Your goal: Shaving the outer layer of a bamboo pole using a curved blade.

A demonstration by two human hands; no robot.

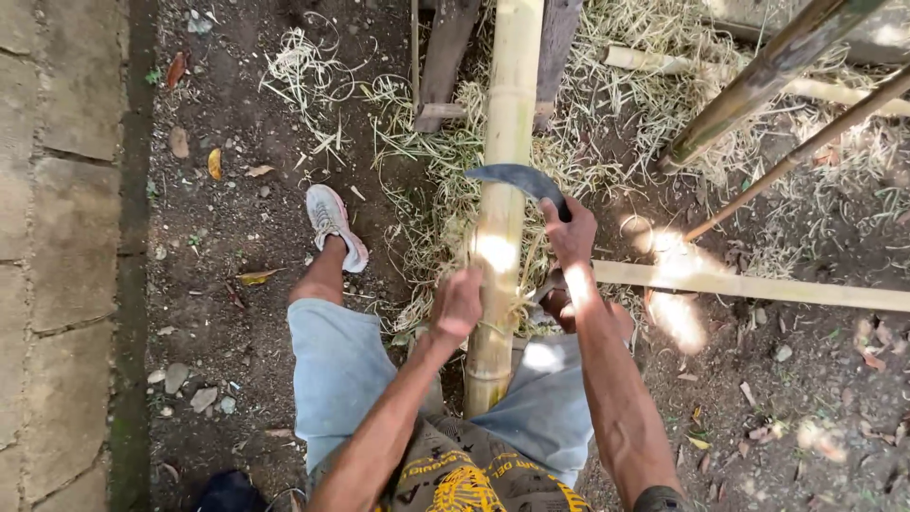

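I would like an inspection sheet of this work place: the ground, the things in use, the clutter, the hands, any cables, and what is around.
Surface: bare dirt ground, stones and dry leaves on it.
Job's things: thick bamboo pole between the knees; curved blade across it.
Clutter: pale bamboo shavings around the pole.
Hands: left hand grips the pole; right hand holds the blade.
Cables: nothing seen.
Surroundings: stone paving at left; thinner poles at right; white shoe.

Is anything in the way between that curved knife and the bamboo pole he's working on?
Nothing visible. The right hand holds the curved blade right across the bamboo pole, while the left hand grips the pole lower down, below the blade.
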